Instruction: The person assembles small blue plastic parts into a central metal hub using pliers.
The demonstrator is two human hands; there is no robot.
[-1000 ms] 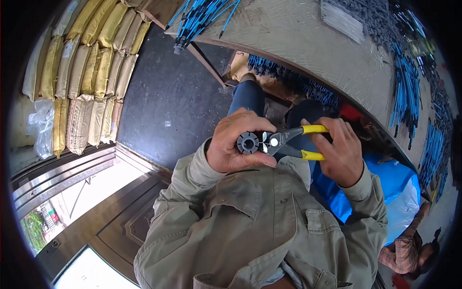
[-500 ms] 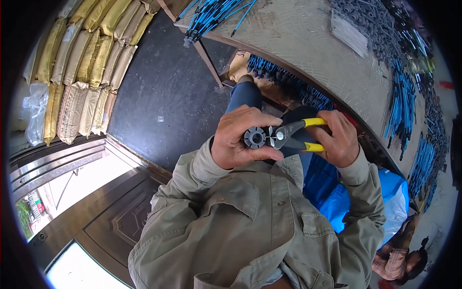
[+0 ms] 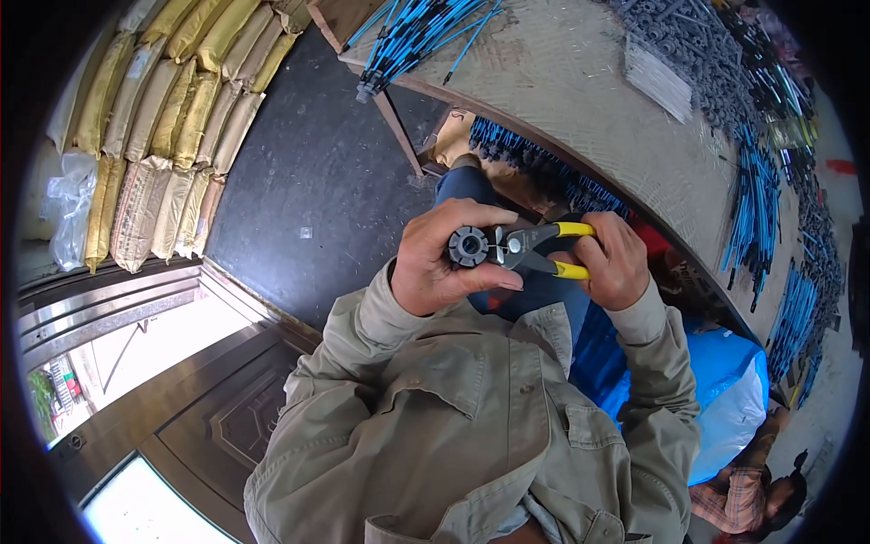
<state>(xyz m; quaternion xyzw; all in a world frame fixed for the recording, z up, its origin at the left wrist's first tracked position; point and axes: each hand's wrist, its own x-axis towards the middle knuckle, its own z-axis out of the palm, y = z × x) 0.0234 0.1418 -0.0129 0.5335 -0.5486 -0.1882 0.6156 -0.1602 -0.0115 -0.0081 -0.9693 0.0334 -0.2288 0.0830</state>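
Observation:
In my left hand [image 3: 430, 256] I hold a dark grey, round plastic fitting [image 3: 457, 257] with a notched rim and a hole through its middle. The thumb and fingers curve around it, and its ring-shaped end faces up. My right hand [image 3: 617, 265] is wrapped round the yellow grips of a pair of cutting pliers [image 3: 536, 257]. Their handles are spread somewhat apart. The jaws meet the right side of the fitting, between my left thumb and fingers. A small pale bit shows at the jaws; what it is I cannot make out.
Beyond my knees stands a worktable [image 3: 562, 77] with bundles of blue rods [image 3: 421, 32], heaped grey parts [image 3: 680, 41] and clear thin strips [image 3: 657, 77]. Stacked sacks [image 3: 172, 109] lie at far left, a door [image 3: 245, 408] at near left. A blue bag [image 3: 725, 372] and another person [image 3: 748, 499] are at right.
Both hands have shifted slightly left, the right one more, bringing the pliers' handles a little nearer the fitting. The jaws stay at the fitting's right side.

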